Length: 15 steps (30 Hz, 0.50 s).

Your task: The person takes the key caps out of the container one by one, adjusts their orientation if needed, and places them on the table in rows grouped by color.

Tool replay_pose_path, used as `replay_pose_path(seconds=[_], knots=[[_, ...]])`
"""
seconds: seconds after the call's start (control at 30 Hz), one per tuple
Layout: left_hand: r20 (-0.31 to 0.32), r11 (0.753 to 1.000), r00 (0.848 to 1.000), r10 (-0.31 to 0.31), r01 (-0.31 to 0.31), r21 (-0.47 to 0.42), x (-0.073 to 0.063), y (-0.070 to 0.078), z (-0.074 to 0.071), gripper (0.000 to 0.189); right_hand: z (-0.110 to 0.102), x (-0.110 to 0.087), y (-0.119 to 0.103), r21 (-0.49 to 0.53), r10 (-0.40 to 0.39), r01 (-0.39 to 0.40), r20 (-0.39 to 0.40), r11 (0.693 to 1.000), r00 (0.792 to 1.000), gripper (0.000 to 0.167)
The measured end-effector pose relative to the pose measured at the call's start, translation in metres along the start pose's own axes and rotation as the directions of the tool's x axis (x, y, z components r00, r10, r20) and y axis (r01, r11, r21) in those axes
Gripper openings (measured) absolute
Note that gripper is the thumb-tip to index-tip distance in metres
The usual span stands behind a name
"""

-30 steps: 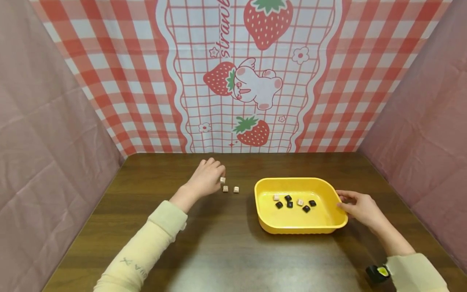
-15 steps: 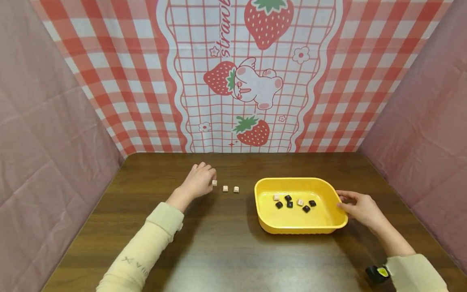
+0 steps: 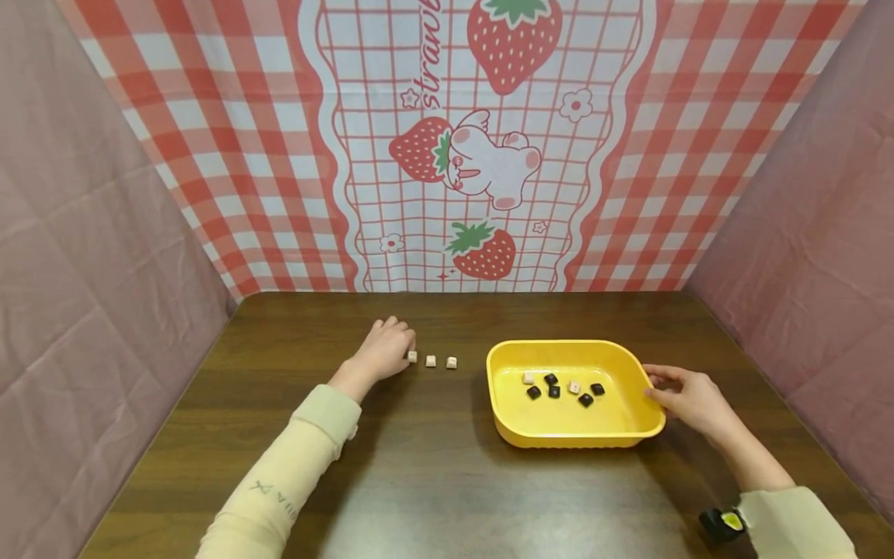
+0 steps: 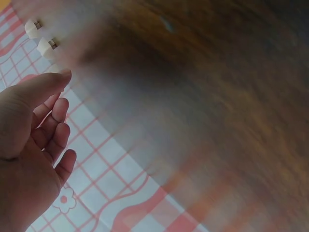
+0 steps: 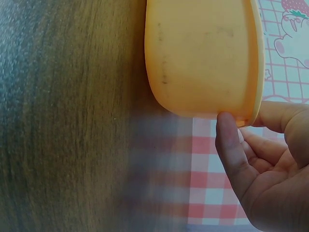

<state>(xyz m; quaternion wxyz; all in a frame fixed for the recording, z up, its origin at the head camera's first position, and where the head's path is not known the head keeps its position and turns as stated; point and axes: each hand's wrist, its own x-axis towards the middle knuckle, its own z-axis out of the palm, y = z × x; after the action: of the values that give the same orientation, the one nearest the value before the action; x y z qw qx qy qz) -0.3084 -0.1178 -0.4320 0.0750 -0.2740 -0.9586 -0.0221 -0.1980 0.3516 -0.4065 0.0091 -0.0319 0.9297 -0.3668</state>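
My left hand [image 3: 382, 348] is at the left end of a short row of small keycaps, its thumb and fingertips pinching a white keycap [image 3: 412, 357] low at the table. Thumb and curled fingers of this hand [image 4: 41, 123] hide that keycap in the left wrist view. To its right stand two more white keycaps, a middle one [image 3: 431, 362] and a right one [image 3: 452, 363]. My right hand [image 3: 691, 400] grips the right end of a yellow plastic tray [image 3: 580, 440], thumb on one side of the rim and fingers on the other, as the right wrist view shows.
Inside the tray lie several black keycaps [image 3: 586, 401] and two pale ones, a left one [image 3: 528, 378] and a right one [image 3: 574, 387]. A red-and-white strawberry cloth [image 3: 279, 178] hangs behind the brown wooden table [image 3: 433, 481]. Pink cloth [image 3: 803, 233] flanks both sides.
My left hand has carried the white keycap left and down, from above the other two to the left end of their row. The right hand and the tray have stayed put.
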Motion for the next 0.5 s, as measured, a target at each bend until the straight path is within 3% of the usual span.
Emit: replay_pose_path(seconds=[0.5], knots=[[0.112, 1.000, 0.994, -0.018, 0.018, -0.003, 0.0063, 0.0011, 0.0011, 0.015, -0.0003, 0.0011, 0.0010, -0.001, -0.002, 0.002, 0.001, 1.000, 1.000, 0.050]])
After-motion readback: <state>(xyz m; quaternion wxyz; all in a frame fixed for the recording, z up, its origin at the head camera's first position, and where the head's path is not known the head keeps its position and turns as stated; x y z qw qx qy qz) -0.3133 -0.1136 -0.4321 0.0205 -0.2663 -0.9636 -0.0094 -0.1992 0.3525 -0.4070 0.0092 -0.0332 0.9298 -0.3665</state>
